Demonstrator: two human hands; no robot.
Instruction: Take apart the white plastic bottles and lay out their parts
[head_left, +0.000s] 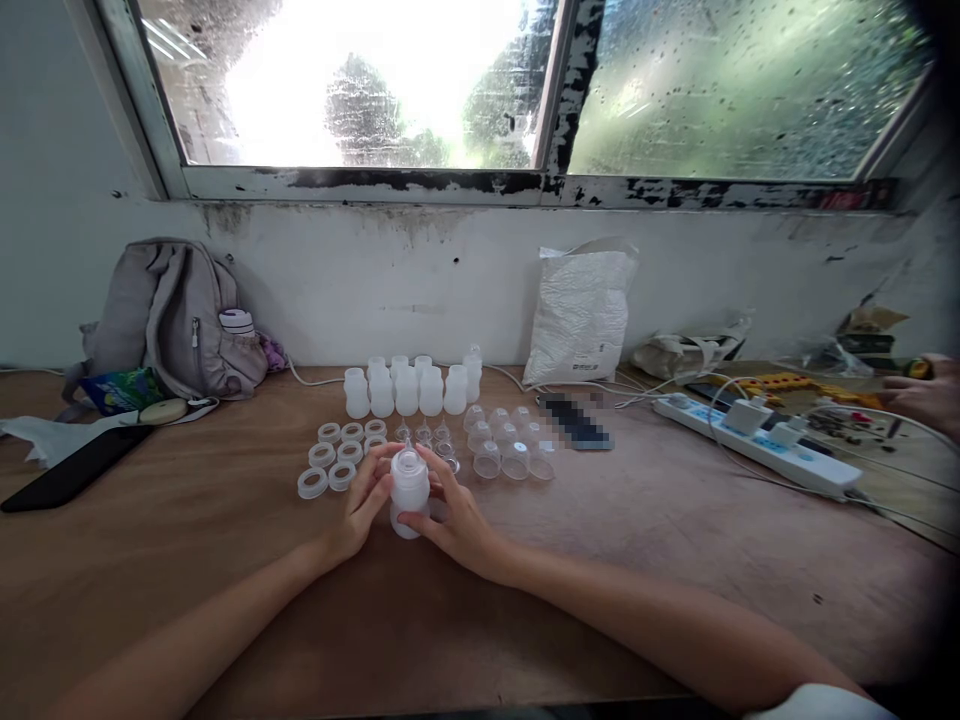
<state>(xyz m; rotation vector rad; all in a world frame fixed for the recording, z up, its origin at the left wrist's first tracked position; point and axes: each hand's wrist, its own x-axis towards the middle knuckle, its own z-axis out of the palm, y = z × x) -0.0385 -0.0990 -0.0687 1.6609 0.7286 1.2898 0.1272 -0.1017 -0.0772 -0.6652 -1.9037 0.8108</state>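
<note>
A small white plastic bottle (409, 492) with a nipple top is held upright just above the wooden table (225, 560), between both my hands. My left hand (365, 505) wraps its fingers round the bottle's left side. My right hand (454, 515) grips the right side and bottom. Behind it stand several empty white bottles (409, 388) in rows. To the left lie several white screw rings (339, 453). Several clear domed caps (506, 445) sit to the right, and a few clear nipples (426, 434) lie just behind the held bottle.
A grey backpack (176, 315) leans on the wall at back left, with a black phone (75, 468) in front of it. A white plastic bag (581, 310) stands at the back. A white power strip (757, 445) with cables lies to the right. Another person's hand (926, 395) shows at the far right edge.
</note>
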